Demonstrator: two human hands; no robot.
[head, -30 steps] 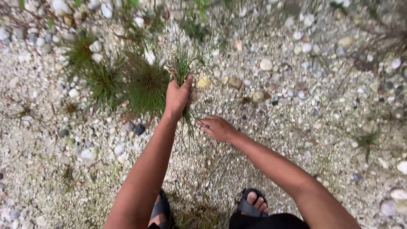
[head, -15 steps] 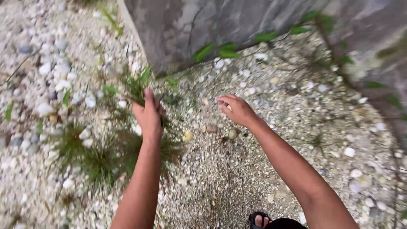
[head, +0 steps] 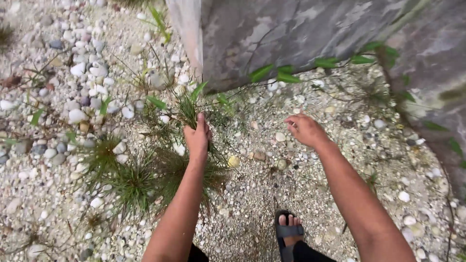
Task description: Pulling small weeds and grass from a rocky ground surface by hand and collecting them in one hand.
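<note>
The left hand [head: 197,138] has its grip closed on a thin green grass clump [head: 187,109] in the pebbly ground [head: 340,126], pulling it. The right hand [head: 306,128] hangs open, holding nothing. Next it needs a firm tug up.

You're standing on pale gravel [head: 340,160] strewn with white pebbles [head: 77,115]. A grey stone wall [head: 291,34] rises ahead. Your sandalled foot [head: 289,232] shows below.

Single head-worn camera, looking steeply down from standing height, facing forward over gravel ground [head: 340,160], concrete wall [head: 291,34] at far edge, sandalled foot [head: 289,233] at near edge, both forearms entering from below.
</note>
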